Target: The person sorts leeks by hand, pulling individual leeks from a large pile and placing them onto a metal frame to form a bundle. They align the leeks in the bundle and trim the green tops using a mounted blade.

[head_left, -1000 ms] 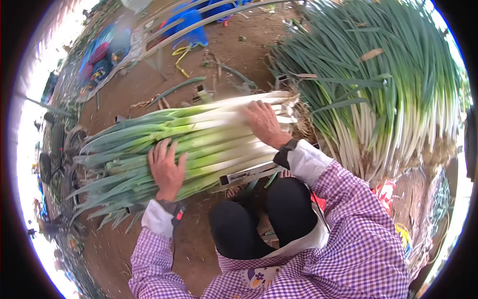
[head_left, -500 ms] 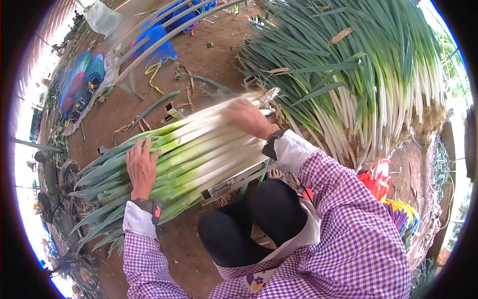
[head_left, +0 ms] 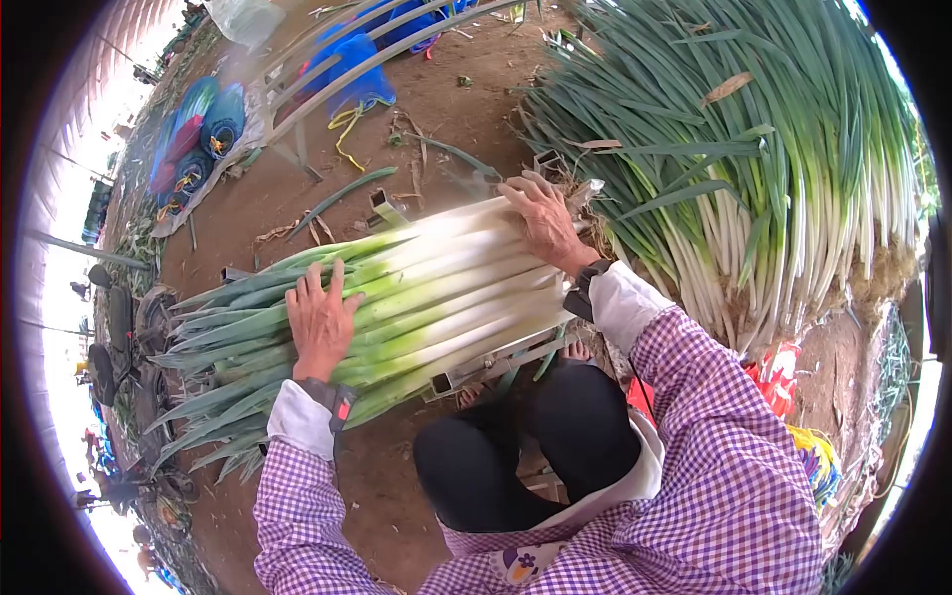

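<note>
A row of leeks [head_left: 436,288] lies side by side on a metal frame [head_left: 443,383], white ends to the right and green leaves to the left. My left hand [head_left: 321,319] rests on the green part with its fingers spread. Over the white stalks near the root end lies my right hand [head_left: 543,220], fingers apart and palm down. The roots beside it are partly hidden by my right hand and wrist. Neither hand is closed round a stalk.
A large pile of leeks [head_left: 754,149] covers the ground at the upper right. Blue bags [head_left: 352,69] and a curved pale rack [head_left: 397,40] are at the top. Rolled nets [head_left: 198,134] lie at the upper left. Red plastic [head_left: 778,379] is at the right.
My right hand has moved up to the upper edge of the row, and its fingers show more clearly. The whole view has shifted, with the scene sitting farther right.
</note>
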`<state>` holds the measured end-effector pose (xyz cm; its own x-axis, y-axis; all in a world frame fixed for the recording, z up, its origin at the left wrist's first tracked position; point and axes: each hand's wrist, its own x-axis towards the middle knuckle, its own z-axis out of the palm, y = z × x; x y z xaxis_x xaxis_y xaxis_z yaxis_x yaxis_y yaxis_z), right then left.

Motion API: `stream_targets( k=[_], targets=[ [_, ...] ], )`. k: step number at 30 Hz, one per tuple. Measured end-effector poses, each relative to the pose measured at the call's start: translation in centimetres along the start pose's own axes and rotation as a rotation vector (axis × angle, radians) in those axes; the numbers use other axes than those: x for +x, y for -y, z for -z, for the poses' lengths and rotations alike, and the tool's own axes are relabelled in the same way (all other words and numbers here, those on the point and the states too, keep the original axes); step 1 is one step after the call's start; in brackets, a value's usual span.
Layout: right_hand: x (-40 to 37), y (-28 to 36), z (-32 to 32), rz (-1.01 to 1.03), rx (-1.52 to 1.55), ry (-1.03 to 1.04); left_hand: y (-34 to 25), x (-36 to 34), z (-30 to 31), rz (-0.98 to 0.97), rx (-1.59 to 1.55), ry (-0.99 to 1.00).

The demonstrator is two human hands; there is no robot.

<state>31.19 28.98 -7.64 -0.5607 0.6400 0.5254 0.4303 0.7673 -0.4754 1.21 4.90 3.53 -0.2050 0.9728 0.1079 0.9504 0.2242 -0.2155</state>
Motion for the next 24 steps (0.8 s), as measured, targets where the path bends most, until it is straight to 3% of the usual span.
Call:
stream_targets(
  k=[8, 11, 17, 22, 24],
  targets=[
    [-0.1, -2.7, -1.1, 0.067, -0.022, 0.123, -0.5, -0.1, -0.9, 0.0, 0.035, -0.062],
    [-0.2, -2.2, -1.2, 0.092, -0.02, 0.101, -0.8, -0.8, -0.1, 0.032, 0.013, 0.06],
    [0.5, -2.1, -0.9, 0.096, -0.029, 0.154, 0.3, 0.8, -0.7, 0.02, -0.129, 0.055],
    [0.2, -2.0, -1.1, 0.09, -0.05, 0.131, 0.7, 2.0, 2.6, 0.09, -0.207, 0.193],
    [0.1, -2.0, -1.1, 0.087, -0.048, 0.126, 1.7, 3.0, 1.2, 0.03, -0.134, -0.001]
  ],
)
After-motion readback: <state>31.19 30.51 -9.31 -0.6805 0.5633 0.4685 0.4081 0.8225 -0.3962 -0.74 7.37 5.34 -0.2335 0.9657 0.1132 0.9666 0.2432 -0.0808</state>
